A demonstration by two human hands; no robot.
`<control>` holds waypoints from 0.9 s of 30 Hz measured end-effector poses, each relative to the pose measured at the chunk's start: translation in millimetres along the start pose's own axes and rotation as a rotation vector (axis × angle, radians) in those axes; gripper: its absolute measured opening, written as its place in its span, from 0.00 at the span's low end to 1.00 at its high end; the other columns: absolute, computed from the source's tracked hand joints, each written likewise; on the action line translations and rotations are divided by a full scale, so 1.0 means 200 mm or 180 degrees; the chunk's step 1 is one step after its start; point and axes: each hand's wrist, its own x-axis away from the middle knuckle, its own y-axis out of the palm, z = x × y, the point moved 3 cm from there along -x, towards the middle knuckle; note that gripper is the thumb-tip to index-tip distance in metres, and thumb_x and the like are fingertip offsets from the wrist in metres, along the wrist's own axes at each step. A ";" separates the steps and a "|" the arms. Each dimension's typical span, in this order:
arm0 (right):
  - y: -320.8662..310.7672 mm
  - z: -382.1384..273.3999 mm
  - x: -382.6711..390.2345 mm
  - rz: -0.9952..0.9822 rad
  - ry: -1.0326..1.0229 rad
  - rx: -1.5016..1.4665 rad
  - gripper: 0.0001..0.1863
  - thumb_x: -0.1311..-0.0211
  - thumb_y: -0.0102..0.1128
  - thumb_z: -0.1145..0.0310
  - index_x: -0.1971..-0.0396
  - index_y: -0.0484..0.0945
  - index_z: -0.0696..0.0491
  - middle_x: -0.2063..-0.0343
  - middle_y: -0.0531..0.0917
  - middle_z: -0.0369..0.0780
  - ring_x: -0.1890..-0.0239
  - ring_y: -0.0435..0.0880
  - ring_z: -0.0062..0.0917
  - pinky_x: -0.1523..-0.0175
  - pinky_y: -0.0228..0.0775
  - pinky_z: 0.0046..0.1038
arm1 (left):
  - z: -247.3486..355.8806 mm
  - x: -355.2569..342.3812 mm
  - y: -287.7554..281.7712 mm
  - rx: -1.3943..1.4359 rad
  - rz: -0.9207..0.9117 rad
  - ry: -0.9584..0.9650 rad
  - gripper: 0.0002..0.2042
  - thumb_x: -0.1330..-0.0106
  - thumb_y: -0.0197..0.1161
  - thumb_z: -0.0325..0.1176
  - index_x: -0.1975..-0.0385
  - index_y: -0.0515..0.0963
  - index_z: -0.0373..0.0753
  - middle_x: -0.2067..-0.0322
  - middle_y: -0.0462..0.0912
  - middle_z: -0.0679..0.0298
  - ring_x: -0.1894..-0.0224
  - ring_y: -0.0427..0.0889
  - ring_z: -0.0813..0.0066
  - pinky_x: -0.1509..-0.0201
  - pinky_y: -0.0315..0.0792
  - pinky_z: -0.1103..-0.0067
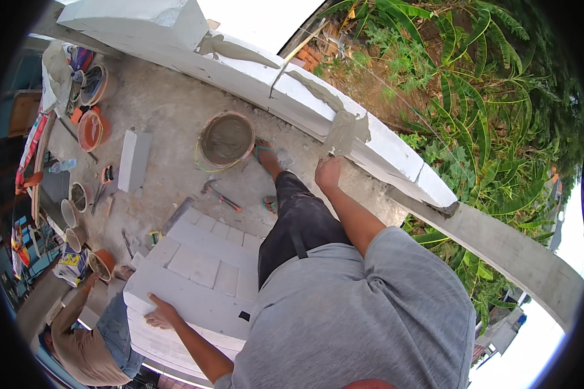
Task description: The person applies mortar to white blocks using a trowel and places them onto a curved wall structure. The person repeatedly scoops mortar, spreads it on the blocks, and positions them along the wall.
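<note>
My right hand (328, 172) is closed around the handle of a trowel (348, 135) whose blade is coated in grey mortar. The blade lies against the top of a low wall of white blocks (392, 152), where patches of mortar (318, 92) are spread. Over at the lower left, my left hand (164, 314) rests on a stacked pile of white blocks (191, 283), its fingers apart. On the floor by my foot stands a bucket of wet mortar (227, 139).
A hammer (222, 196) lies on the concrete floor. Further left are a lone white block (135, 161), an orange bucket (93, 129) and several smaller pots. A co-worker (91, 340) bends over at the lower left. Plants (474, 117) grow beyond the wall, with a taut string (396, 91) alongside.
</note>
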 end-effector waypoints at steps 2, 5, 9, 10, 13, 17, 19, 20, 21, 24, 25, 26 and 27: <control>0.01 -0.04 0.10 -0.0179 -0.0063 -0.0123 0.33 0.29 0.61 0.64 0.39 0.60 0.76 0.51 0.77 0.69 0.48 0.78 0.63 0.43 0.72 0.50 | 0.00 0.00 -0.03 -0.0026 -0.0087 -0.0004 0.61 0.36 0.45 0.81 0.23 0.49 0.24 0.24 0.53 0.36 0.20 0.52 0.42 0.23 0.56 0.52; -0.06 -0.25 0.16 -0.0399 -0.0291 -0.0430 0.32 0.30 0.62 0.63 0.41 0.63 0.75 0.54 0.79 0.68 0.50 0.79 0.64 0.45 0.72 0.50 | 0.02 0.00 -0.07 -0.0027 -0.0107 0.0018 0.61 0.35 0.45 0.81 0.22 0.48 0.25 0.23 0.51 0.36 0.20 0.50 0.43 0.22 0.54 0.52; -0.09 -0.72 0.05 -0.0445 -0.0775 -0.0718 0.29 0.29 0.63 0.59 0.45 0.69 0.71 0.58 0.81 0.65 0.53 0.80 0.63 0.47 0.72 0.51 | 0.03 -0.01 -0.11 -0.0018 -0.0137 0.0033 0.59 0.34 0.45 0.79 0.22 0.48 0.25 0.22 0.49 0.36 0.19 0.48 0.43 0.20 0.51 0.52; -0.09 -0.89 -0.02 -0.0370 -0.0850 -0.0760 0.28 0.28 0.63 0.58 0.46 0.71 0.69 0.59 0.81 0.64 0.53 0.80 0.62 0.48 0.72 0.52 | 0.03 -0.02 -0.11 -0.0030 -0.0154 0.0034 0.59 0.34 0.46 0.79 0.22 0.48 0.25 0.22 0.49 0.36 0.19 0.47 0.43 0.20 0.51 0.52; -0.03 -1.34 -0.23 -0.0653 -0.0728 -0.1084 0.26 0.28 0.60 0.57 0.42 0.72 0.64 0.57 0.82 0.60 0.52 0.81 0.60 0.47 0.72 0.52 | 0.01 -0.05 -0.09 -0.0087 -0.0119 0.0049 0.58 0.32 0.46 0.77 0.22 0.48 0.25 0.22 0.50 0.37 0.19 0.47 0.43 0.19 0.49 0.53; 0.17 -1.67 -0.42 -0.0539 -0.0951 -0.1152 0.22 0.27 0.59 0.58 0.47 0.74 0.63 0.56 0.82 0.61 0.51 0.81 0.59 0.47 0.71 0.52 | 0.02 -0.05 -0.08 -0.0064 -0.0118 0.0133 0.57 0.32 0.46 0.76 0.22 0.47 0.25 0.22 0.49 0.37 0.19 0.47 0.42 0.19 0.48 0.54; 0.25 -1.77 -0.47 -0.0385 -0.0966 -0.1015 0.22 0.28 0.58 0.59 0.48 0.74 0.63 0.55 0.82 0.61 0.51 0.81 0.59 0.45 0.71 0.53 | 0.03 -0.06 -0.10 -0.0089 -0.0168 0.0147 0.57 0.31 0.46 0.76 0.22 0.47 0.25 0.22 0.48 0.37 0.19 0.47 0.43 0.18 0.48 0.54; 0.26 -1.81 -0.50 -0.0297 -0.0969 -0.0945 0.22 0.28 0.58 0.59 0.48 0.74 0.63 0.55 0.82 0.61 0.50 0.81 0.58 0.44 0.71 0.53 | 0.05 -0.06 -0.11 -0.0074 -0.0173 0.0155 0.57 0.31 0.46 0.76 0.22 0.47 0.25 0.22 0.48 0.37 0.19 0.47 0.43 0.18 0.48 0.54; 0.28 -1.84 -0.54 -0.0470 -0.0927 -0.0884 0.23 0.28 0.58 0.59 0.46 0.74 0.64 0.54 0.82 0.61 0.49 0.81 0.58 0.43 0.71 0.53 | 0.06 -0.06 -0.11 -0.0059 -0.0176 0.0156 0.57 0.31 0.46 0.76 0.22 0.47 0.25 0.22 0.47 0.37 0.19 0.46 0.43 0.18 0.48 0.54; 0.29 -1.89 -0.60 -0.0909 -0.0734 -0.0722 0.26 0.28 0.58 0.59 0.41 0.72 0.65 0.51 0.82 0.61 0.46 0.81 0.58 0.40 0.71 0.52 | 0.03 -0.09 -0.07 -0.0068 -0.0171 0.0142 0.57 0.32 0.45 0.77 0.22 0.46 0.26 0.21 0.46 0.38 0.18 0.46 0.44 0.18 0.47 0.54; 0.24 -1.90 -0.59 -0.1001 -0.0631 -0.0674 0.27 0.29 0.58 0.59 0.40 0.72 0.65 0.50 0.82 0.61 0.46 0.81 0.58 0.40 0.71 0.52 | 0.03 -0.09 -0.07 -0.0080 -0.0172 0.0133 0.57 0.32 0.45 0.77 0.21 0.46 0.26 0.21 0.46 0.39 0.18 0.46 0.44 0.18 0.47 0.55; 0.20 -1.90 -0.58 -0.1089 -0.0525 -0.0627 0.28 0.29 0.58 0.59 0.39 0.71 0.65 0.50 0.82 0.62 0.45 0.81 0.58 0.39 0.71 0.52 | 0.02 -0.09 -0.06 -0.0087 -0.0202 0.0091 0.57 0.32 0.45 0.77 0.21 0.46 0.27 0.21 0.46 0.39 0.18 0.45 0.44 0.18 0.47 0.55; 0.17 -1.86 -0.57 -0.1082 -0.0511 -0.0559 0.28 0.29 0.58 0.59 0.39 0.71 0.65 0.50 0.82 0.62 0.45 0.81 0.58 0.39 0.71 0.52 | 0.04 -0.06 -0.08 -0.0090 -0.0240 0.0060 0.57 0.32 0.45 0.77 0.21 0.45 0.27 0.21 0.46 0.39 0.18 0.45 0.44 0.18 0.47 0.55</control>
